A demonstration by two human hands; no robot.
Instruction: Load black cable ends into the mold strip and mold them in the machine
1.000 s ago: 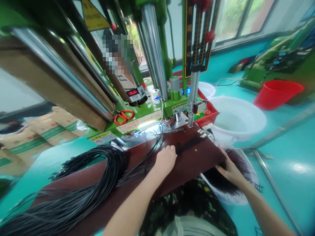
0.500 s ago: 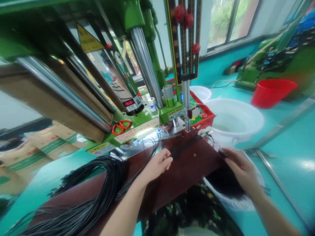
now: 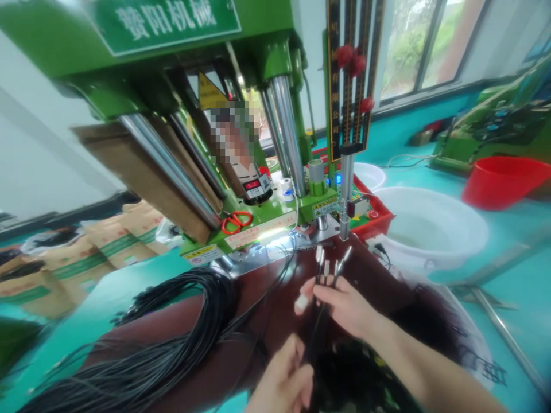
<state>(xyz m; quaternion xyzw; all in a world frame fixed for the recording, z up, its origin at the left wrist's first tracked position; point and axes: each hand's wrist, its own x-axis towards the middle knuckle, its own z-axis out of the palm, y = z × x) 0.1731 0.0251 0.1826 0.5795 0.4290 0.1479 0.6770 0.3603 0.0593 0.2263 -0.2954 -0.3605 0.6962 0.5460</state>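
Pinching cables [image 3: 319, 322] below their plugs [image 3: 319, 256], the right hand [image 3: 348, 305] leaves these exposed, the left hand [image 3: 284, 374] apparently gripping nearer for steadiness.

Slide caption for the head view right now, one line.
Right hand grips black cables near their metal plugs, left hand lower down, before a green machine.

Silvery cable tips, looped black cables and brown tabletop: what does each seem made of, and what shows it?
Silvery cable tips: probably metal, judging by their bright sheen.
Looped black cables: likely plastic- or rubber-sheathed, bending in smooth curves.
Brown tabletop: perhaps laminate or coated board, smooth with slight gloss; its core is unclear.
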